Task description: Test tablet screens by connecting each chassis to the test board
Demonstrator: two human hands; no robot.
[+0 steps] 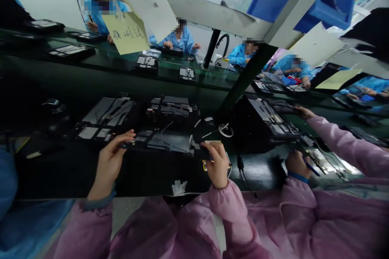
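Though dark, flat rectangular panel (pixel 164 142)

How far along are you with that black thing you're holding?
Done: the black device is open, with its insides showing. In hand: the left hand and right hand grip its two ends. Left: another opened device sits behind it, untouched.

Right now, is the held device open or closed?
Open: the device shows bare inner parts, no cover, between left hand and right hand.

Pink smock sleeves (pixel 234 210) across lower frame, gathered at cuffs; blue-grey inner cuff (pixel 101 201) showed below left hand (pixel 110 165).
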